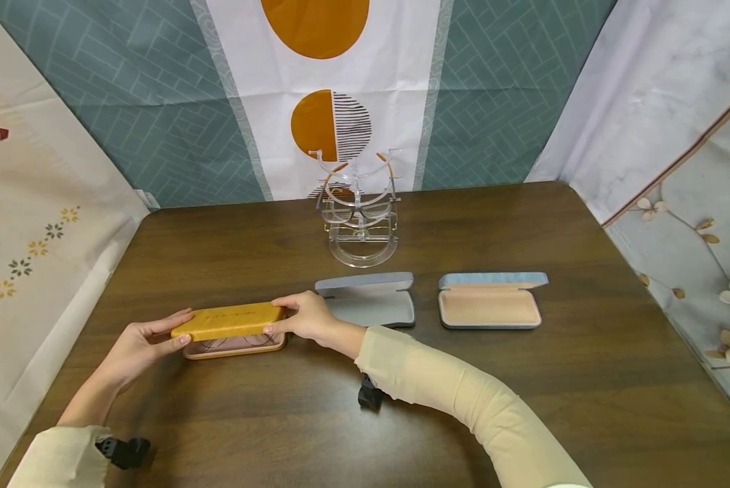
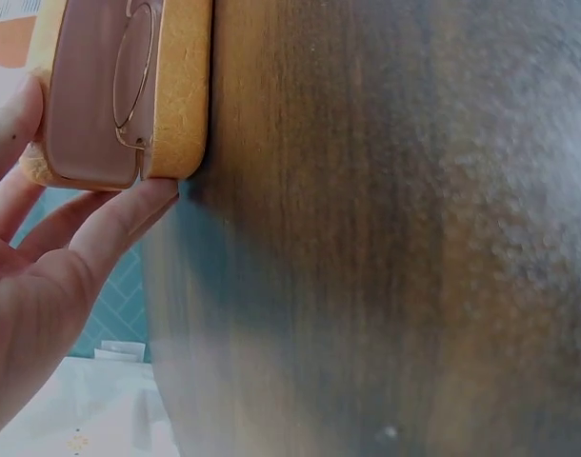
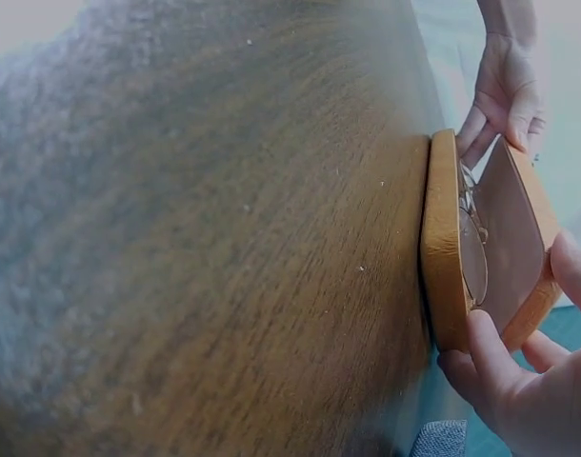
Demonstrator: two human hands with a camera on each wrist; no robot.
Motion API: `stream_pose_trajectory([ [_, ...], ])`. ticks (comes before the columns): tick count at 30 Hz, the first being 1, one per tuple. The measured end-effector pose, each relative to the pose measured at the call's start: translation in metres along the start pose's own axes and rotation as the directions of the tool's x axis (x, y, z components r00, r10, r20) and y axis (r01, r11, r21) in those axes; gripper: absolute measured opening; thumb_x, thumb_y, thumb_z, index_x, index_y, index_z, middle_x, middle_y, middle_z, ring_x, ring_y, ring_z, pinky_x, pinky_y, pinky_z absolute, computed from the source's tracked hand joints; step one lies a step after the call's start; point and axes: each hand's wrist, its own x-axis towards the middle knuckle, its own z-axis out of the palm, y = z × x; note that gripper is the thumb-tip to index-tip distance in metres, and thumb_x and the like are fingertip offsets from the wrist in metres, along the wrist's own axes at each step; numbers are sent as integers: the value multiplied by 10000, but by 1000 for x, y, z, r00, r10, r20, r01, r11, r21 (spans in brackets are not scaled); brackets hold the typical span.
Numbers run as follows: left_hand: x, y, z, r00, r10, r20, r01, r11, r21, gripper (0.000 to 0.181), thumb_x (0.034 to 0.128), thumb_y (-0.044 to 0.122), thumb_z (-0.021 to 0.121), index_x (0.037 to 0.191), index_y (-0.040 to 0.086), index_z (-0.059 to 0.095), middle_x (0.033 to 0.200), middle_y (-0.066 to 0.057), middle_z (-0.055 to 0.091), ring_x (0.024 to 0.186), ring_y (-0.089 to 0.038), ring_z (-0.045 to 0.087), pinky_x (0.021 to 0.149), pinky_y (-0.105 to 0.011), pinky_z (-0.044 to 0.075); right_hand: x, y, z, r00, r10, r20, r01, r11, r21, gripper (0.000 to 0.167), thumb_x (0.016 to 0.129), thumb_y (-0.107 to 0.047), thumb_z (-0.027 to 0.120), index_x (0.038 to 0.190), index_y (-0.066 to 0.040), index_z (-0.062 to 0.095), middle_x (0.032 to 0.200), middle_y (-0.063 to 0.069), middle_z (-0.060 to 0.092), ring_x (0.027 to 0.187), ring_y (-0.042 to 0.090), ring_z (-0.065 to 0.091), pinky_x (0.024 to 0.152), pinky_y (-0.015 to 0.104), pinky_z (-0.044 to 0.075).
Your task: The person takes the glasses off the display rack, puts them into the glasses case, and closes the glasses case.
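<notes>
A yellow eyeglass case lies on the left of the table, its lid partly raised. Thin-rimmed eyeglasses rest inside on the pinkish lining. My left hand grips the case's left end, thumb against the lid's front edge and fingertips reaching the base in the left wrist view. At the opposite end my right hand holds the lid between thumb and fingers, with other fingertips touching the base in the right wrist view. Just right of that hand stands an open grey eyeglass case.
Farther right is an open blue eyeglass case with a peach lining. Behind the cases, a clear display stand holds eyeglasses. Patterned cloths hang along the table's back and sides.
</notes>
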Motion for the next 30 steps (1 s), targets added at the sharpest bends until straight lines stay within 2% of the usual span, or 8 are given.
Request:
stream_pose_trajectory([
  [7,0,0,-1,1000,3,11,-3,1000,-8,453,831,49,645,1234,-92,491,1194,235,487,1029,162,430,750,-87,443,2,-2,1,999,36,-19,-36,999,15,486,645,-110,822,1102,-68,663,1086,48,646,980,89,579,785,158,453],
  [10,-1,0,-1,1000,10,10,-10,1000,19,455,826,59,655,1221,-104,498,1216,215,486,1037,166,419,749,-85,441,3,0,2,999,40,-27,-40,999,7,486,630,-94,830,1088,-66,671,1072,46,651,961,84,587,775,159,459],
  [15,-3,-2,3,1000,26,9,-27,997,69,467,804,69,682,1181,-147,511,1280,104,491,1058,168,405,772,-78,428,2,4,3,999,2,-41,-5,998,-65,446,672,-80,802,1094,-43,662,1070,42,651,951,94,607,763,155,470],
  [20,-3,-3,4,999,30,26,-31,999,29,506,779,21,691,1193,-176,476,1322,23,459,1026,118,471,767,-111,452,0,6,5,1000,-28,-13,26,991,-129,505,668,-42,797,1145,-34,630,1091,57,642,976,116,609,771,153,470],
  [26,-3,-2,4,1000,-10,-1,10,996,90,519,767,89,721,1191,-130,518,1304,-24,480,997,136,473,743,-104,457,3,3,7,999,-5,-37,1,996,-95,511,645,21,792,1129,-32,637,1025,43,661,916,91,617,737,138,467],
  [30,-3,-3,6,999,-24,-23,26,995,97,525,766,109,727,1191,-123,524,1295,-17,498,1000,146,466,751,-100,451,6,2,7,998,9,-56,-12,998,-63,503,647,49,780,1124,-19,636,1015,46,662,899,92,618,727,150,478],
])
